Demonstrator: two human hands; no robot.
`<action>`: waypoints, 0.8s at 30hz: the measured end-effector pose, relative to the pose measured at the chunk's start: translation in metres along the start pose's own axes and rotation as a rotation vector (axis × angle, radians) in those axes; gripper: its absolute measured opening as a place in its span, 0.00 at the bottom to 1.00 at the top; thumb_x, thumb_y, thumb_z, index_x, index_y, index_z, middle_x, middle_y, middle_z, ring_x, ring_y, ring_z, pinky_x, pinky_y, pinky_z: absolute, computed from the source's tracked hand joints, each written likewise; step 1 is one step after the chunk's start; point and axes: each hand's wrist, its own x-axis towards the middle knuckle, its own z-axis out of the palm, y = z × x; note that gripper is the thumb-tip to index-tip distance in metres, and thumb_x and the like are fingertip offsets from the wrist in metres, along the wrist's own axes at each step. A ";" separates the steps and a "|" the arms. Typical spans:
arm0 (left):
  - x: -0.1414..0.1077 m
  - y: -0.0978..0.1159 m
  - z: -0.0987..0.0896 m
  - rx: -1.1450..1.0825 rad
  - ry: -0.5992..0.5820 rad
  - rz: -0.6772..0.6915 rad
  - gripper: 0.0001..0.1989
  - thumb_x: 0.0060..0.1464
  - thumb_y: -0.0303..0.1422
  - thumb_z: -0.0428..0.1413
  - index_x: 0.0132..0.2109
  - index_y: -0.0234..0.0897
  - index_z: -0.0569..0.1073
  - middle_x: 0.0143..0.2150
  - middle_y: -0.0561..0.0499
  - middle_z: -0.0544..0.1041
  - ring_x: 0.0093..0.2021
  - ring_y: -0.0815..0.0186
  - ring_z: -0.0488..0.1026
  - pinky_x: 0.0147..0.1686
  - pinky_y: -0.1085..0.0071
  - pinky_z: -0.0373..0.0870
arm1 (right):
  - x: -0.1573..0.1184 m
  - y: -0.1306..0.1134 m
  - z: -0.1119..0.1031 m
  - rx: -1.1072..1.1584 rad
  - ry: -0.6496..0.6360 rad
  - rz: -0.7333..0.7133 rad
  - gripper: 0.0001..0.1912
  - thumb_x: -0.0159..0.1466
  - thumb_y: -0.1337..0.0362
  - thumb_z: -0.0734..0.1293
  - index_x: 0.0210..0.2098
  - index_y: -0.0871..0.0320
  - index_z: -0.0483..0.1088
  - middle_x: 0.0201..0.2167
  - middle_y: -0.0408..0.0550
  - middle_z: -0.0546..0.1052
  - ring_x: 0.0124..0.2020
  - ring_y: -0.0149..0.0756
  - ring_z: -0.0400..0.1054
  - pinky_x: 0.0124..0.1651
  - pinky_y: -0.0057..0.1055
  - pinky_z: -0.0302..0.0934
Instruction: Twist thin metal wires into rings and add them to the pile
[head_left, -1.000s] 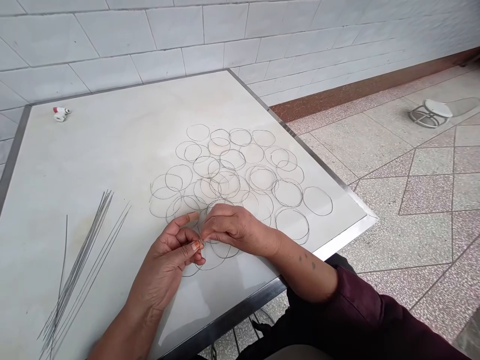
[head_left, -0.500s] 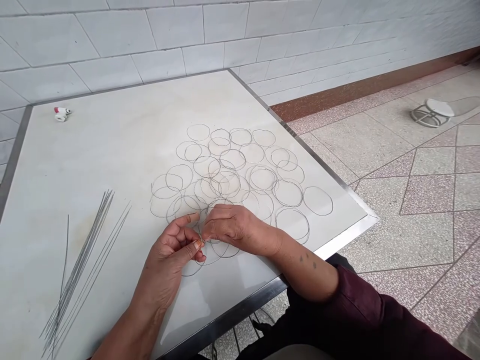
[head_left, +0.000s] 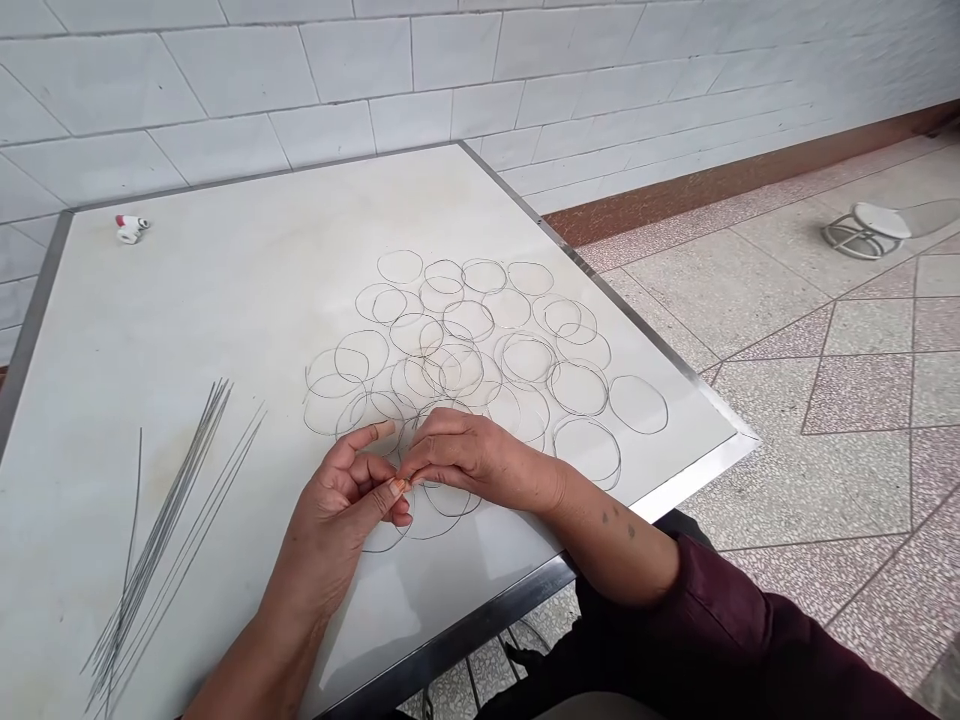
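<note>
My left hand (head_left: 341,515) pinches a thin wire between thumb and index finger, with its other fingers loosely curled. Against that thumb tip, the fingers of my right hand (head_left: 480,460) close on the same wire. Most of the held piece is hidden behind the fingers; a curved wire (head_left: 386,550) shows just below them, and I cannot tell whether it is part of it. Under and beyond my hands, several thin wire rings (head_left: 637,376) lie spread and overlapping on the white table (head_left: 247,270).
A bundle of straight wires (head_left: 169,520) lies at the table's left, several of them fanned out. A small white and red object (head_left: 131,228) sits near the back left corner. Metal trim (head_left: 480,610) edges the table. On the tiled floor at right stands a white stool (head_left: 870,230).
My right fingers have shifted slightly and press closer over the left thumb tip. The view has moved a little; the rings and straight wires lie as before.
</note>
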 end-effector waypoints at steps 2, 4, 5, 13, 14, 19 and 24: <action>0.000 -0.001 0.000 0.026 0.006 0.004 0.26 0.53 0.35 0.65 0.58 0.43 0.70 0.29 0.57 0.75 0.29 0.67 0.73 0.34 0.68 0.73 | -0.001 0.000 0.000 -0.005 -0.003 0.021 0.06 0.71 0.66 0.64 0.42 0.58 0.73 0.36 0.47 0.75 0.41 0.32 0.69 0.47 0.31 0.68; 0.000 -0.002 0.000 0.040 0.007 -0.001 0.25 0.53 0.36 0.64 0.58 0.43 0.70 0.30 0.58 0.75 0.30 0.68 0.74 0.35 0.68 0.73 | -0.001 -0.001 0.001 -0.023 -0.009 0.056 0.06 0.71 0.65 0.64 0.41 0.58 0.73 0.36 0.47 0.73 0.39 0.31 0.68 0.44 0.30 0.68; 0.000 -0.002 0.000 0.038 0.006 -0.006 0.26 0.53 0.36 0.64 0.58 0.43 0.70 0.30 0.57 0.75 0.30 0.68 0.74 0.36 0.68 0.73 | -0.001 -0.002 0.001 -0.034 -0.013 0.071 0.06 0.71 0.65 0.63 0.41 0.58 0.72 0.36 0.47 0.72 0.38 0.31 0.68 0.42 0.29 0.68; 0.002 0.005 0.005 -0.111 0.016 -0.047 0.25 0.53 0.36 0.64 0.57 0.39 0.70 0.34 0.54 0.77 0.34 0.66 0.74 0.36 0.69 0.74 | 0.000 -0.004 0.000 -0.054 -0.003 0.108 0.05 0.71 0.66 0.62 0.38 0.58 0.69 0.34 0.45 0.69 0.37 0.31 0.66 0.40 0.28 0.67; 0.002 0.005 0.005 -0.110 0.020 -0.046 0.25 0.53 0.36 0.64 0.57 0.39 0.70 0.34 0.54 0.77 0.34 0.66 0.74 0.35 0.69 0.74 | 0.000 -0.004 0.001 -0.055 -0.004 0.110 0.05 0.71 0.66 0.63 0.38 0.58 0.69 0.34 0.45 0.69 0.37 0.31 0.65 0.40 0.28 0.67; 0.002 0.000 0.002 -0.072 0.013 -0.051 0.26 0.52 0.35 0.65 0.58 0.40 0.70 0.33 0.56 0.76 0.31 0.68 0.74 0.36 0.68 0.73 | 0.000 -0.006 0.001 -0.039 -0.016 0.092 0.05 0.71 0.66 0.62 0.41 0.59 0.70 0.37 0.47 0.70 0.38 0.31 0.66 0.42 0.28 0.67; 0.002 -0.003 -0.001 -0.017 0.017 -0.003 0.24 0.54 0.34 0.63 0.58 0.42 0.70 0.32 0.56 0.75 0.31 0.67 0.74 0.37 0.67 0.73 | 0.002 -0.007 0.000 -0.016 -0.036 0.052 0.04 0.71 0.67 0.64 0.42 0.59 0.71 0.36 0.47 0.71 0.39 0.31 0.67 0.44 0.29 0.67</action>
